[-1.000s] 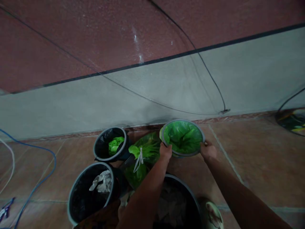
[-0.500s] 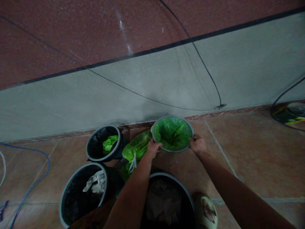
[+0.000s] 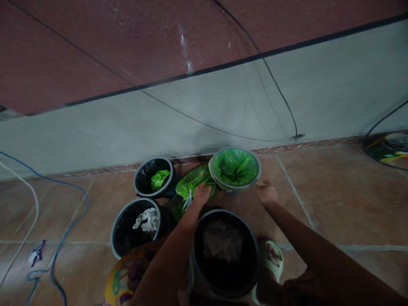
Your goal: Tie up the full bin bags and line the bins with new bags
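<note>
A round bin with a grey rim (image 3: 236, 186) stands against the wall, lined with a green plastic bag (image 3: 235, 165). My left hand (image 3: 203, 194) is just off its lower left side, in front of a tied green bag (image 3: 191, 182) with white ties. It looks open and grips nothing I can see. To the right of the bin, my right hand (image 3: 267, 193) is apart from the rim, fingers loosely spread and holding nothing. Between my forearms stands a dark bin (image 3: 254, 231) with crumpled pale paper in it.
At left are a small black-lined bin (image 3: 137, 187) with a green bag inside and a larger bin (image 3: 115, 242) holding white scraps. A blue hose (image 3: 72, 227), a white hose (image 3: 33, 199) and a purple item (image 3: 38, 253) lie on the tiles. Cables hang along the wall.
Both hands have let go of the green-lined bin's rim and drawn slightly away from it. The bin now stands by the wall. The view has shifted, showing more floor at left.
</note>
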A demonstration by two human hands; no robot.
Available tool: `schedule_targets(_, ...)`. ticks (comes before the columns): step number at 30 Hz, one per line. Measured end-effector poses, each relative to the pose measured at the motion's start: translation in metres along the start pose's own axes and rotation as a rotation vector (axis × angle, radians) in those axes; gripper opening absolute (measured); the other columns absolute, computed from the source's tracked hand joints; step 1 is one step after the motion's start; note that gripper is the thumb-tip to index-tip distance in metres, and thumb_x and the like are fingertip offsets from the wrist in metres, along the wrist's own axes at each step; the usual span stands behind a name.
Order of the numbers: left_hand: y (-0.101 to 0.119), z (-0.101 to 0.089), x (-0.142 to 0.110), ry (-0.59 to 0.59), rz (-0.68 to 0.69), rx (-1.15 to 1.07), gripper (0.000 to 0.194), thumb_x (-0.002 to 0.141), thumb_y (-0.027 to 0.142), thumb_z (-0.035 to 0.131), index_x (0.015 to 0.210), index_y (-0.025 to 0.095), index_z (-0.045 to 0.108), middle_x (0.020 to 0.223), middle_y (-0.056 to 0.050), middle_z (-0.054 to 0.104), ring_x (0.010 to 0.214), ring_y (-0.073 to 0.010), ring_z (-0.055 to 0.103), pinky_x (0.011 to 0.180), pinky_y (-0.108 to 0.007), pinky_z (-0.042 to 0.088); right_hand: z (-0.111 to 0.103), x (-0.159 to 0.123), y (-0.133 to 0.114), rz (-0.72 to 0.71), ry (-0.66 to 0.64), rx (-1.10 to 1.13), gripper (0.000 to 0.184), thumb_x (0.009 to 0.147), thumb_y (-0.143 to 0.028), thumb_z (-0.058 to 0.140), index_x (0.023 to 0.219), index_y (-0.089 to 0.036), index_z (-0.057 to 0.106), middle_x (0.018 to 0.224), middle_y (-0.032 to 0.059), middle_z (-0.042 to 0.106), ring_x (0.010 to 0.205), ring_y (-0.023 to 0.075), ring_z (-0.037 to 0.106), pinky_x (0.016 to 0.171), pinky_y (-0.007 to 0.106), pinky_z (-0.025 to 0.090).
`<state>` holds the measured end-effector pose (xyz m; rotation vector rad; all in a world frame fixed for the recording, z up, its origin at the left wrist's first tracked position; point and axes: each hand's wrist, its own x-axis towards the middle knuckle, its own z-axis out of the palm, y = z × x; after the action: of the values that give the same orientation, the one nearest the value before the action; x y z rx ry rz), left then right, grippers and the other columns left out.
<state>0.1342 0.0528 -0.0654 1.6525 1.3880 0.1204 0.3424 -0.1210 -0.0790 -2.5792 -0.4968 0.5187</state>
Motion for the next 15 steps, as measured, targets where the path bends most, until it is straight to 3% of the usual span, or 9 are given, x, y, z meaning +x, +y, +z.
schedule_targets(2, -0.022, -0.014, -0.031, -0.009, 0.011, 0.009, 0.038, 0.086, 0.029, 0.058, 0.120, 0.014, 0.064, 0.098, -0.009, 0.074, 0.088, -0.0186, 0.070, 0.081, -0.029, 0.053, -0.002, -0.035, -0.014, -0.046, -0.025, -0.001, 0.040, 0.088, -0.020, 0.044, 0.120, -0.007, 0.063, 0.101, 0.0185, 0.072, 0.092, 0.0278, 0.069, 0.078, 0.033, 0.050)
schedule_targets(4, -0.046, -0.021, -0.068, -0.033, 0.032, 0.012, 0.031, 0.085, 0.025, 0.058, 0.113, 0.015, 0.067, 0.092, -0.007, 0.075, 0.088, -0.0179, 0.070, 0.083, -0.028, 0.052, 0.002, -0.076, -0.030, -0.201, -0.110, 0.027, 0.037, 0.091, -0.023, 0.041, 0.117, -0.014, 0.066, 0.106, 0.0127, 0.073, 0.094, 0.0231, 0.069, 0.082, 0.030, 0.049)
schedule_targets(6, -0.069, -0.024, -0.108, -0.047, 0.038, 0.056, 0.027, 0.083, 0.020, 0.058, 0.108, 0.016, 0.069, 0.095, -0.007, 0.075, 0.092, -0.0177, 0.069, 0.086, -0.027, 0.051, 0.014, -0.123, -0.040, -0.378, -0.318, 0.064, 0.034, 0.091, -0.023, 0.041, 0.111, -0.017, 0.069, 0.102, 0.0085, 0.074, 0.093, 0.0196, 0.069, 0.083, 0.027, 0.048)
schedule_targets(9, -0.098, -0.027, -0.155, 0.018, 0.016, 0.113, 0.033, 0.080, 0.016, 0.061, 0.113, 0.016, 0.066, 0.106, -0.009, 0.073, 0.102, -0.0192, 0.067, 0.092, -0.028, 0.049, 0.040, -0.190, -0.037, -0.563, -0.573, -0.031, 0.030, 0.084, -0.017, 0.047, 0.101, -0.015, 0.071, 0.101, 0.0096, 0.074, 0.097, 0.0217, 0.068, 0.088, 0.029, 0.047)
schedule_targets(12, -0.116, -0.034, -0.176, 0.157, 0.007, 0.133, 0.045, 0.080, 0.015, 0.060, 0.125, 0.013, 0.059, 0.126, -0.014, 0.065, 0.120, -0.0219, 0.059, 0.102, -0.031, 0.044, 0.057, -0.231, -0.015, -0.457, -0.496, -0.068, 0.036, 0.084, -0.014, 0.043, 0.109, -0.014, 0.069, 0.106, 0.0120, 0.073, 0.100, 0.0226, 0.068, 0.092, 0.031, 0.046)
schedule_targets(15, -0.126, -0.042, -0.178, 0.243, -0.122, 0.139, 0.044, 0.085, 0.021, 0.056, 0.127, 0.011, 0.057, 0.135, -0.018, 0.059, 0.127, -0.0234, 0.054, 0.106, -0.033, 0.040, 0.054, -0.236, 0.012, -0.267, -0.191, 0.051, 0.040, 0.088, -0.021, 0.037, 0.117, -0.011, 0.064, 0.117, 0.0151, 0.069, 0.109, 0.0227, 0.064, 0.097, 0.030, 0.045)
